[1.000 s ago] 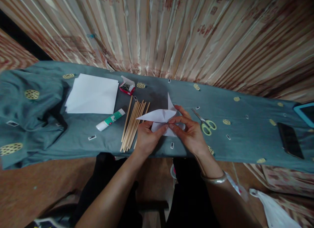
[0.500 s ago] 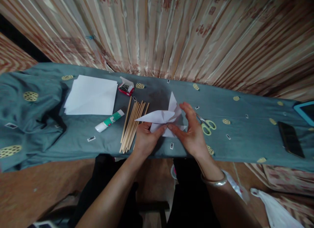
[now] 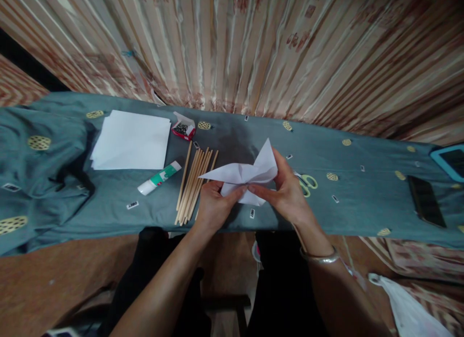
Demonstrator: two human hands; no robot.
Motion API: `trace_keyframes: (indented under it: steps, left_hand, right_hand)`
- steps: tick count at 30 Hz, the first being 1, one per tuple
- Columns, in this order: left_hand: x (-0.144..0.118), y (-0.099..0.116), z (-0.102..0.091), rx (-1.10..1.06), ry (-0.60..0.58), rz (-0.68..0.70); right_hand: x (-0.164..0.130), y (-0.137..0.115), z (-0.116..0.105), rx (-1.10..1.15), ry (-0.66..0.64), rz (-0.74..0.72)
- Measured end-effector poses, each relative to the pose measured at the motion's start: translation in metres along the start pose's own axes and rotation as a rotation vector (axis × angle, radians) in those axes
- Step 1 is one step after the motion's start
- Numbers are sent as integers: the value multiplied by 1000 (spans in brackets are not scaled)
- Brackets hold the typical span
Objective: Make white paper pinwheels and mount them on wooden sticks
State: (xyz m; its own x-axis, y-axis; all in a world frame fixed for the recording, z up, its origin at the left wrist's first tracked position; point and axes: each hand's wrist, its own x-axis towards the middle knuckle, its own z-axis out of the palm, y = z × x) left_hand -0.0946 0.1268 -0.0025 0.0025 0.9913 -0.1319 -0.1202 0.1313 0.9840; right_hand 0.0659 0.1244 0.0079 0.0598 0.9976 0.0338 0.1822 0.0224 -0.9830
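Observation:
Both hands hold a white paper pinwheel [image 3: 250, 172] with pointed, folded blades above the front of the cloth-covered table. My left hand [image 3: 214, 204] is closed on its lower left part, thumb pressed near the centre. My right hand [image 3: 290, 194] grips the right side, its thumb also near the centre and its fingers behind the paper. One blade points left and another points up to the right. Just left of my left hand lie several thin wooden sticks [image 3: 192, 187]. Partly hidden behind my right hand are scissors with light green handles [image 3: 309, 182].
A stack of white paper [image 3: 132, 141] lies at the left, with a green and white glue stick [image 3: 159, 177] before it. An open red box of small metal pins [image 3: 183, 126] stands behind the sticks. A dark phone [image 3: 426, 201] and a blue-edged tablet [image 3: 451, 162] lie far right.
My right fingers have closed behind the paper on the right side. The upper blade now leans further right. The left hand keeps its hold, and the view has shifted slightly.

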Motion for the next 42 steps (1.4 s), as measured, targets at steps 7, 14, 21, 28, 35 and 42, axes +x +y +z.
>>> trace_keyframes:
  steps: [7,14,21,28,35,42]
  left_hand:
    - [0,-1,0,-18,-7,-2]
    - [1,-1,0,-5,-1,7]
    - [1,-3,0,10,-10,33]
    - [1,0,0,47,-10,29]
    - [1,2,1,40,-12,19]
    - [1,-1,1,-8,21,-25]
  right_hand:
    - [-1,-2,5,35,10,35]
    - [-2,-1,7,21,22,43]
    - [-3,-1,7,33,11,74]
    - [-3,-1,7,20,14,66]
    - [-3,-4,6,-25,14,80]
    - [-3,-4,5,17,-4,114]
